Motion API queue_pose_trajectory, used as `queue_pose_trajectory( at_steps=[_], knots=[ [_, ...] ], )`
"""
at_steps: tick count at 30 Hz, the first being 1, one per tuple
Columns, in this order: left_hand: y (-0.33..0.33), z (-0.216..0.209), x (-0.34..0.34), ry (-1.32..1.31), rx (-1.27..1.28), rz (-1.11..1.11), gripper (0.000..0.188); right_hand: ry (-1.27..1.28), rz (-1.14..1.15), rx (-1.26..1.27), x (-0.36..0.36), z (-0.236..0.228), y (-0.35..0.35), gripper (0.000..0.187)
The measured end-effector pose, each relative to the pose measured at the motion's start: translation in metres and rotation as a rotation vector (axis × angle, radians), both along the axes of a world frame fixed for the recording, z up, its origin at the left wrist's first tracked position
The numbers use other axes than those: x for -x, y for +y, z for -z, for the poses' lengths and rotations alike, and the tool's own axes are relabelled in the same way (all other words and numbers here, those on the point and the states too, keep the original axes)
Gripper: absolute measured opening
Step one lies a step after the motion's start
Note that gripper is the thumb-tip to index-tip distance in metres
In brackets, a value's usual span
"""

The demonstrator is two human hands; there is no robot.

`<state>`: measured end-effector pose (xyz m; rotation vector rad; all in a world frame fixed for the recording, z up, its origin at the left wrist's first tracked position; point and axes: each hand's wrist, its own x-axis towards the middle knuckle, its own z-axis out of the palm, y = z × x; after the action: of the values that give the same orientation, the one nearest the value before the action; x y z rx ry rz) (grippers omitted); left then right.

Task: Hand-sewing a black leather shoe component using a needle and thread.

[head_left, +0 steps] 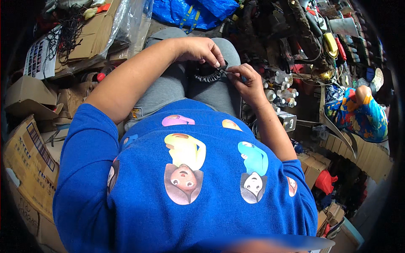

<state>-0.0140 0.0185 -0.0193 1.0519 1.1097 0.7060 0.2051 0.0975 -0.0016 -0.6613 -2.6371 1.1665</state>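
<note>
Over my knees, a small dark thing with a curved row of shiny ridges [208,77] lies between my hands; its exact kind is too small to make out. My left hand [201,49] reaches over it from above, thumb and fingers closed on its upper edge. At its right end, my right hand [248,83] pinches something thin between thumb and forefinger, too small to name. The fingertips of both hands are close together. Grey trousers [158,88] cover my legs beneath.
A blue plastic bag [194,14] lies beyond my knees. To the right stand several small bottles [287,95] and a metal box [287,121]. Another person's patterned clothing [358,114] shows at far right. Cardboard [88,42], black cables [69,36] and boxes [31,99] crowd the left.
</note>
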Motion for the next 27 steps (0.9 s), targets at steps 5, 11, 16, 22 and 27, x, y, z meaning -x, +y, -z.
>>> queue_pose_trajectory(
  at_steps=[5, 11, 16, 22, 27],
  knots=[
    [0.003, 0.005, 0.003, 0.01, 0.003, 0.074, 0.038, -0.001, -0.023, -0.184, -0.004, 0.001, -0.009, 0.023],
    [0.004, 0.005, 0.002, 0.005, -0.001, 0.116, 0.039, -0.051, -0.12, -0.437, 0.002, -0.018, -0.018, 0.019],
    [0.005, 0.011, 0.004, -0.017, -0.015, 0.164, 0.04, -0.243, -0.22, -0.578, 0.015, -0.039, -0.022, 0.021],
    [0.008, 0.004, 0.005, -0.044, -0.045, 0.219, 0.035, -0.328, -0.417, -0.645, 0.036, -0.052, -0.007, 0.023],
    [0.018, -0.005, 0.004, 0.249, -0.074, 0.231, 0.031, -0.199, -0.419, -0.474, 0.04, -0.037, 0.02, 0.012]
  ],
)
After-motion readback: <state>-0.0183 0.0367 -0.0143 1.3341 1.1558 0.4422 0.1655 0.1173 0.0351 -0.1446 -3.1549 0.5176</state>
